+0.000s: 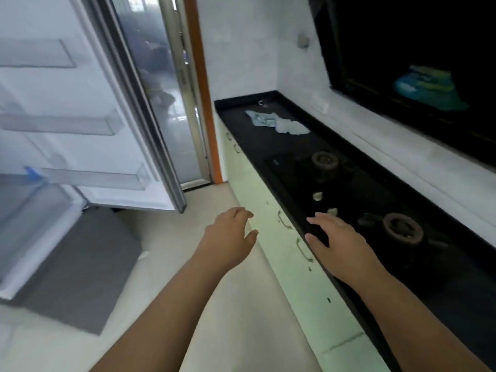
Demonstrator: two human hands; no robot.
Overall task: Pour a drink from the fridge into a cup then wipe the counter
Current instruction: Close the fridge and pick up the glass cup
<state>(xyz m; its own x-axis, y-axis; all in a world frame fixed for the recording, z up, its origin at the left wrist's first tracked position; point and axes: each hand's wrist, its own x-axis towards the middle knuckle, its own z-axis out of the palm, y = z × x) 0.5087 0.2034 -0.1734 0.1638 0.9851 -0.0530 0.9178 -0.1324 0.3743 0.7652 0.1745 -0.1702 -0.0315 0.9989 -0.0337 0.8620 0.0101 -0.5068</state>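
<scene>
The fridge door (pixel 88 108) stands wide open at the left, its clear door shelves bare. A crumpled pale blue cloth (pixel 276 122) lies at the far end of the black counter (pixel 257 146). My left hand (pixel 228 237) hovers over the floor, fingers relaxed, holding nothing. My right hand (pixel 335 240) reaches over the counter's front edge beside the stove knobs (pixel 318 196), fingers straight and holding nothing. No drink or cup is in view.
A black gas hob with two burners (pixel 324 160) (pixel 402 228) is set into the counter. Pale green cabinet fronts (pixel 290 253) run below it. A grey mat (pixel 86 269) lies on the floor by the fridge. A glass door (pixel 163 89) stands behind.
</scene>
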